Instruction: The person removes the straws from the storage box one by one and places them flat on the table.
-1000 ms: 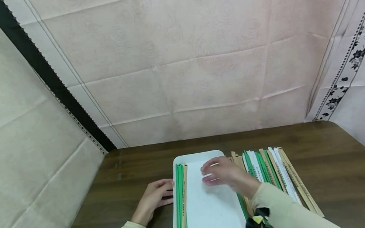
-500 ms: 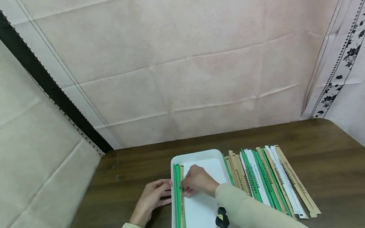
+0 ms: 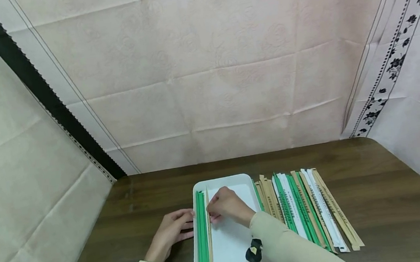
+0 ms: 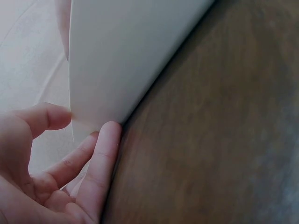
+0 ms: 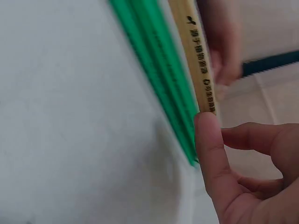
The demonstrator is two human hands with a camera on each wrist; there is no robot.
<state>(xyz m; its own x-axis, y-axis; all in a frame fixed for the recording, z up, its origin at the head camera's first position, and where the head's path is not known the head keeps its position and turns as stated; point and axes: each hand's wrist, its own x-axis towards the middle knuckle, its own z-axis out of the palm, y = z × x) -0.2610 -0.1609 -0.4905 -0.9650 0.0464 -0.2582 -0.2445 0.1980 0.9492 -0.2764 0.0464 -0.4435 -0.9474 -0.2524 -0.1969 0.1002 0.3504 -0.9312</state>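
Observation:
A white tray (image 3: 237, 247) stands on the table with several green paper-wrapped straws (image 3: 201, 238) along its left inner side. In the head view my right hand (image 3: 229, 208) pinches a brown paper-wrapped straw (image 3: 209, 229) above the tray, beside the green ones. The right wrist view shows the thumb and fingers on the printed brown wrapper (image 5: 196, 60), with the green straws (image 5: 159, 60) beyond it. My left hand (image 3: 172, 233) rests against the tray's left outer wall; in the left wrist view, its fairly straight fingers touch the wall (image 4: 121, 56) and the thumb meets the rim.
Right of the tray lies a row of green, white and brown wrapped straws (image 3: 310, 210), side by side on the dark wooden table (image 3: 386, 198). Pale cloth (image 3: 229, 95) hangs behind the table and along both sides.
My right hand has moved left across the tray and taken hold of the brown straw, which now stands raised off the green ones. The left hand has stayed against the tray.

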